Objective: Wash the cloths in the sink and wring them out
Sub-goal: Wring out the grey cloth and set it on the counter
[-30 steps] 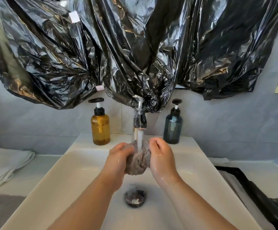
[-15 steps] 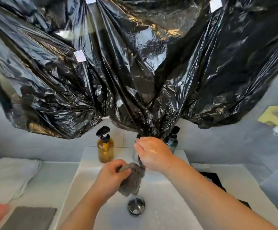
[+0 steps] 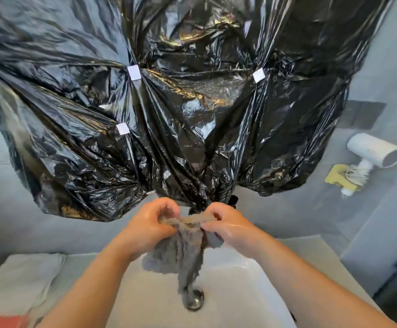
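Sheeting of crinkled, glossy black plastic [image 3: 169, 102] fills the upper two thirds of the frame, gathered in folds that converge toward the lower centre, against a grey wall. Below it, a white rectangular ceramic sink [image 3: 247, 292] takes up the bottom centre. A folded white towel [image 3: 20, 280] lies on the counter at the lower left, just beside the sink. Two bare forearms reach up from the bottom edge toward the middle of the frame. Between them, a wet, fuzzy grey cloth [image 3: 183, 252] hangs over the sink; its top edge is pulled into a short taut band, its body bunches below that, and its narrow lower end dangles just above the drain. The left hand [image 3: 150, 228], wet and shiny, has its fingers curled round the left end of that top edge. The right hand [image 3: 230, 226], also wet, pinches the right end, so the hands sit near each other with only the band of cloth between them. A white cylindrical hair dryer [image 3: 375, 150] is mounted on the wall at the right, above a yellow holder [image 3: 337, 176]. The round metal drain [image 3: 195, 301] sits at the sink's bottom. A red cloth [image 3: 1, 321] shows in the lower-left corner. Small white tape squares [image 3: 134, 72] dot the sheeting.
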Tool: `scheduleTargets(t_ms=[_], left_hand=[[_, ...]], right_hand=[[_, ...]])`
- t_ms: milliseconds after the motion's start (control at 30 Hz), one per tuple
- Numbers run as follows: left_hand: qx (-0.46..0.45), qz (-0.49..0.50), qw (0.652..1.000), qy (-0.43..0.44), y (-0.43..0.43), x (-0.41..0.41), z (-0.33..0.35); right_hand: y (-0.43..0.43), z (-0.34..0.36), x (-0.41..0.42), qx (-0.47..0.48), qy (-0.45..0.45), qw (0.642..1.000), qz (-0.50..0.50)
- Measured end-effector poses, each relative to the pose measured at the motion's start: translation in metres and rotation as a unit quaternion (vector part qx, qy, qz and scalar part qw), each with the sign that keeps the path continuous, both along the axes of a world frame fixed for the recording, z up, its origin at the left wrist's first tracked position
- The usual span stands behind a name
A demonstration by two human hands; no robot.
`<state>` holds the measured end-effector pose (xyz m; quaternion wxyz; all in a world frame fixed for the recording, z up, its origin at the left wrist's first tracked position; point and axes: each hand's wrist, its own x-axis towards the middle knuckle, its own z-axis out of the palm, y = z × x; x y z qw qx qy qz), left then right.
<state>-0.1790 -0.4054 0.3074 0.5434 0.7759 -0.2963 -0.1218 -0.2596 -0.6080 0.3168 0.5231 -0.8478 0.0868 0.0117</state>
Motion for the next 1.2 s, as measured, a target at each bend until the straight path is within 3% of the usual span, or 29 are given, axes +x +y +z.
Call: scheduleTargets(t_ms=[100,167,333,467,600,667,733,800,867,967,1033,1100,1200], left_hand=[[0.162,-0.034,0.980,-0.107,-0.003,0.000,0.025],[0.246,-0.065,0.959,-0.123,-0.006,0.000,0.040],[0.267,-0.088,0.959,-0.047,-0.011,-0.001,0.075],[0.188,-0.102,0.976,0.026,-0.023,-0.014,0.079],[0.034,-0.037,0.981,0.189,-0.044,-0.044,0.068],[-0.087,0.027,0.954,0.285,-0.051,-0.053,0.077],[-0.186,0.081,0.923,0.327,-0.053,-0.051,0.090],[-0.262,0.111,0.898,0.337,-0.051,-0.048,0.108],[-0.305,0.109,0.883,0.339,-0.054,-0.053,0.126],[-0.347,0.056,0.868,0.351,-0.071,-0.069,0.141],[-0.373,0.027,0.853,0.364,-0.082,-0.075,0.146],[-0.384,0.015,0.847,0.367,-0.090,-0.079,0.151],[-0.319,0.028,0.904,0.282,-0.087,-0.080,0.157]], right_hand=[[-0.005,0.038,-0.006,-0.060,-0.057,0.996,0.021],[-0.004,0.064,-0.005,-0.093,-0.090,0.991,0.030],[-0.001,0.119,-0.001,-0.168,-0.129,0.976,0.055],[0.001,0.149,-0.003,-0.168,-0.149,0.973,0.052],[-0.002,0.178,-0.008,-0.100,-0.191,0.975,0.051],[-0.012,0.189,-0.016,-0.110,-0.204,0.972,0.044],[-0.031,0.191,-0.027,-0.118,-0.202,0.972,0.034],[-0.053,0.178,-0.038,-0.111,-0.125,0.985,0.047],[-0.065,0.152,-0.046,-0.001,0.014,0.998,0.056],[-0.063,0.097,-0.041,0.241,0.086,0.962,0.096],[-0.050,0.067,-0.036,0.369,0.115,0.917,0.097],[-0.036,0.053,-0.041,0.506,0.111,0.848,0.113],[-0.038,0.060,-0.052,0.639,0.050,0.764,0.076]])
